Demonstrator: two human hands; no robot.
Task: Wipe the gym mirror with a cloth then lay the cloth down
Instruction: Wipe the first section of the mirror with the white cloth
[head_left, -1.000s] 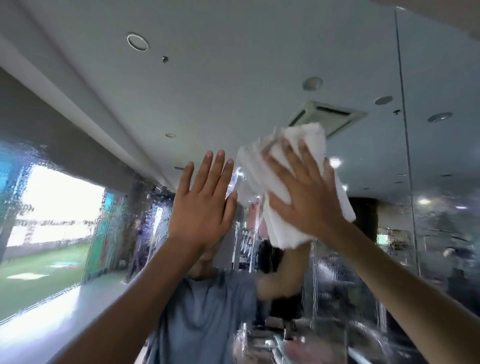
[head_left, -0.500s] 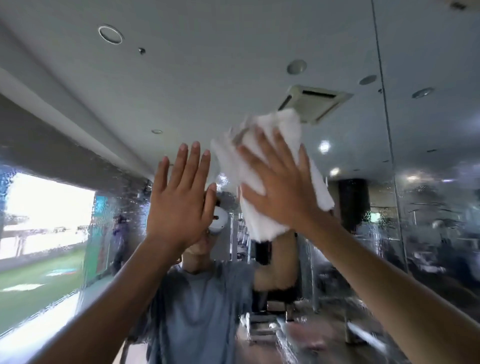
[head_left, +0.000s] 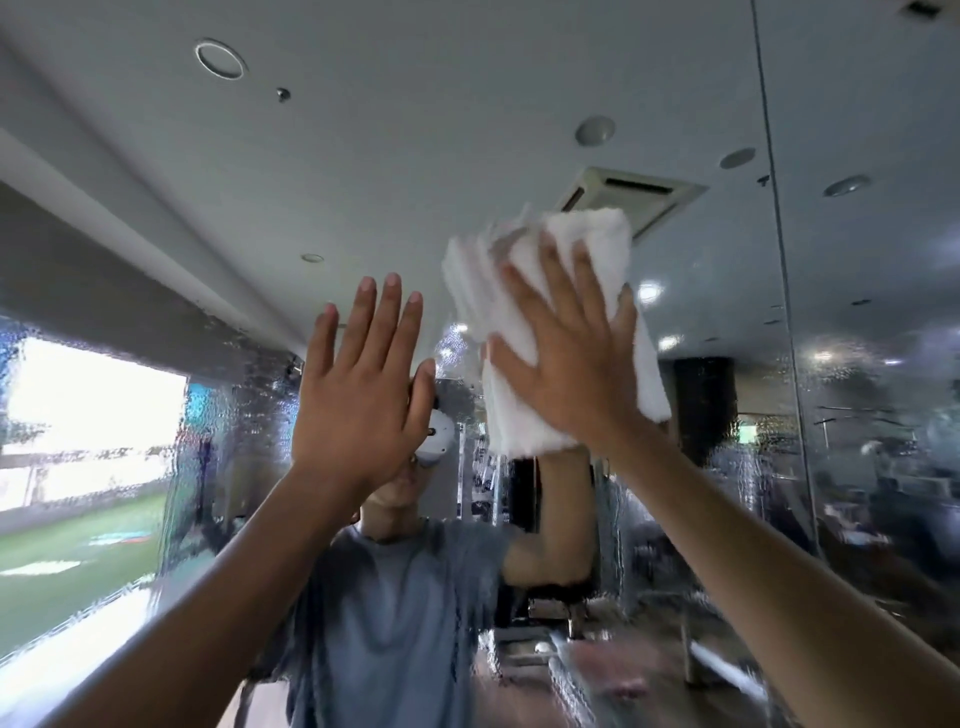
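The gym mirror (head_left: 857, 441) fills the view, its lower part covered in water droplets. A folded white cloth (head_left: 524, 415) lies flat against the glass above head height. My right hand (head_left: 571, 358) presses it onto the mirror with straight, spread fingers. Flat on the glass just left of the cloth rests my left hand (head_left: 358, 389), fingers straight and pointing up, holding nothing. My own reflection in a grey-blue shirt shows below both hands.
A vertical seam (head_left: 779, 260) between mirror panels runs down the right side. Reflected in the glass are the ceiling with an air-conditioning vent (head_left: 634, 192), a bright window (head_left: 88, 415) at left and gym equipment at lower right.
Both hands keep their pose on the glass. My right hand and the cloth have slid a little to the left and up over the mirror; the view has tilted slightly.
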